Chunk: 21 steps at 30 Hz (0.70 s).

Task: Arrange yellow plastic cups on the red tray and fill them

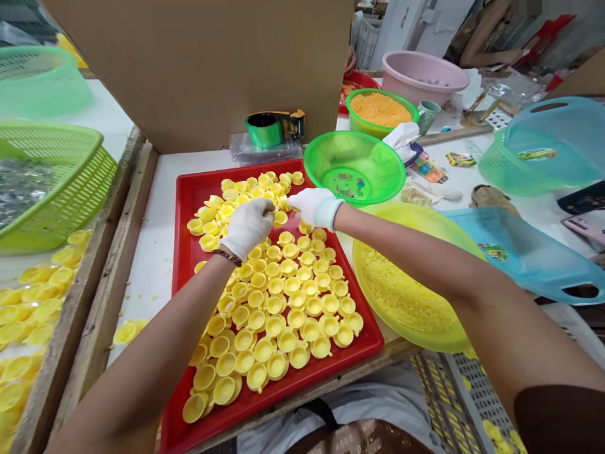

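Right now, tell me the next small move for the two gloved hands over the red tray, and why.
Probably set one cup from the loose pile upright beside the last row of cups. The left hand and right hand meet at that pile, and the red tray holds tidy rows nearer.

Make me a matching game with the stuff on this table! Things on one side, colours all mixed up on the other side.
Things:
1. tray in the middle of the table
2. little cups lying on the tray
3. big basin at the back
4. handled basket on the far right

Colours:
A. blue
B. yellow
C. red
D. pink

Right pairs: 1-C, 2-B, 3-D, 4-A.
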Available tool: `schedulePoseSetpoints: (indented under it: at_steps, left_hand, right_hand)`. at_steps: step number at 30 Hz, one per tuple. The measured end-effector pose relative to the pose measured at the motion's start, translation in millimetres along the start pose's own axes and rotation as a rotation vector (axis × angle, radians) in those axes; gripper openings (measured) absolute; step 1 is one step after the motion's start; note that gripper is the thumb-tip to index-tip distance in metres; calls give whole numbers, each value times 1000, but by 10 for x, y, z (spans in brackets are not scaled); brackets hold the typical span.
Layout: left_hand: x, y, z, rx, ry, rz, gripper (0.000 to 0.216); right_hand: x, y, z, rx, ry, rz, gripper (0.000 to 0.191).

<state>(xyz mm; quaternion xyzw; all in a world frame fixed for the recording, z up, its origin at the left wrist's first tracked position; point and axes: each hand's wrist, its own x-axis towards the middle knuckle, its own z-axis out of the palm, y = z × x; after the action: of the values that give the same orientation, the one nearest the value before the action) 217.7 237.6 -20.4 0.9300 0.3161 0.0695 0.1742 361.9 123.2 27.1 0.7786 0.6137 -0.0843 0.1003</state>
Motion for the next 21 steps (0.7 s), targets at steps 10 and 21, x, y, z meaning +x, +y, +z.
schedulePoseSetpoints:
  at_steps: [10, 21]
  left_hand:
    - [-20, -122, 13, 101, -97, 14, 32]
    - [-48, -327, -167, 117, 6, 51, 39]
  right_hand:
    - [351, -102, 94, -78, 5, 146, 38]
    - [310, -86, 74, -75, -87, -78, 54]
